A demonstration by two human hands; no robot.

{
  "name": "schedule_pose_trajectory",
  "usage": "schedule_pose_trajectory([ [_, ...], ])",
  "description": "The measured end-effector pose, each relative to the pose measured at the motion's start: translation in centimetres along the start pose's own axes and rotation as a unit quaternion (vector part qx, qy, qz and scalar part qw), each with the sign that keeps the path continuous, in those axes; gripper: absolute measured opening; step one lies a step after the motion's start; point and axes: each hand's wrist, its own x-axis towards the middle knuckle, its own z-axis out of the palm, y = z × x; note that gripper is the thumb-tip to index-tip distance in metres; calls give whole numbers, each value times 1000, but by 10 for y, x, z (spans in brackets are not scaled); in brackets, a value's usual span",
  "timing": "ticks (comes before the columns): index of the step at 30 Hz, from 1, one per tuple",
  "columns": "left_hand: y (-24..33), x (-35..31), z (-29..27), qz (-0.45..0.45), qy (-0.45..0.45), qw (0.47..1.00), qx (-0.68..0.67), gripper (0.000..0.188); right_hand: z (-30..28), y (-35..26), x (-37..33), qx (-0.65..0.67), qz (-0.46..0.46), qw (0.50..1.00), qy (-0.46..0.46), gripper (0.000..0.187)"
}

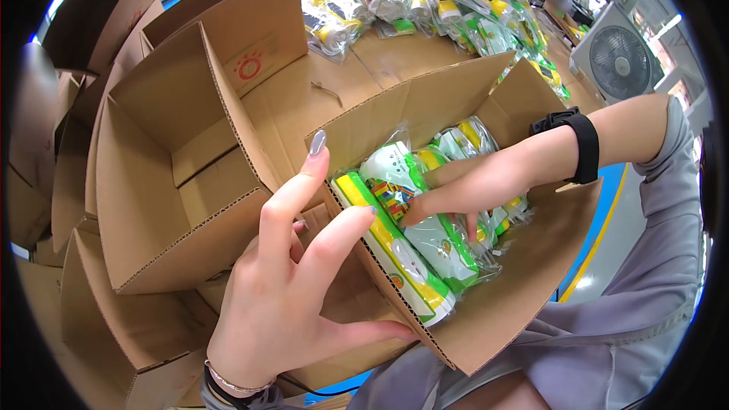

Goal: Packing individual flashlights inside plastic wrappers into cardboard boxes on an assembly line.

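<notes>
Progress: Part-way along, I'd judge, with several packets bedded side by side in the open brown cardboard carton (pixel 543 281) and bare cardboard showing at its near end; the top is not closed.
Still outside: A big heap of bagged yellow, green and black goods (pixel 478 7) at the far end of the brown bench (pixel 285 121); open brown cartons (pixel 194 239) wait at the left, bare inner walls showing.
Packets: Here they are, long white, green and yellow printed packets in glossy clear film (pixel 440 247), lying lengthwise, one with a multicoloured patch; the film wrinkles and catches the light.
Right hand: In over the carton wall goes the right hand (pixel 493 182), fingers down among the packets; can't tell whether it grips one.
Left hand: Fingers wide apart, the left hand (pixel 281 300) straddles the carton's left edge, holding no packet; firm contact with the cardboard, can't tell.
</notes>
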Motion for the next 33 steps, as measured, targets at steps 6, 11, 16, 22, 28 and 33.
schedule_pose_trajectory([
  [6,1,2,-3,-7,7,1000,7,95,3,-13,-15,-228,28,969,87,64],
  [11,1,-1,-4,8,28,1000,-5,96,10,-10,-16,-323,-48,932,156,63],
  [16,-1,-8,-4,22,20,1000,-8,95,21,-29,-22,-273,61,946,162,61],
  [22,-2,-9,-6,45,24,998,-30,90,10,-1,-13,-154,12,983,95,57],
  [28,0,-11,-7,57,35,998,-6,89,26,-24,-27,-227,58,953,193,52],
  [33,2,-14,-7,42,37,998,15,89,33,-40,-21,-320,85,922,204,54],
])
